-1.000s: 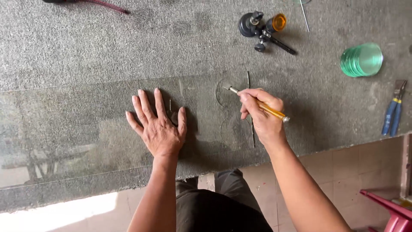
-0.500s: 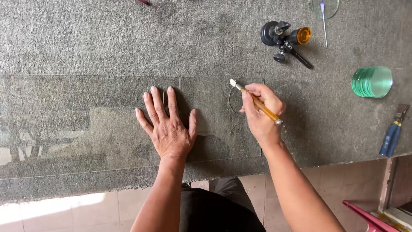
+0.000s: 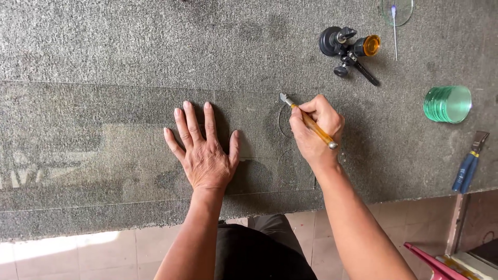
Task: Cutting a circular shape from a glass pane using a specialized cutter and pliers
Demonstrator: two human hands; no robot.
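Scene evenly lit by soft daylight; exposure moderate, no dim zones. Brightest patch seen on floor tiles (image 3: 57, 249) at lower left, nearly blown out. Pale reflection noted on glass sheet (image 3: 78, 150) over grey surface (image 3: 155, 41), left part washed out. Short soft shadows cast beside left hand (image 3: 205, 150) and under right hand (image 3: 316, 129). Highlight seen on green glass discs (image 3: 448, 103). Focus sharp at centre; slight softness and mild bending found toward frame edges. No motion blur detected.
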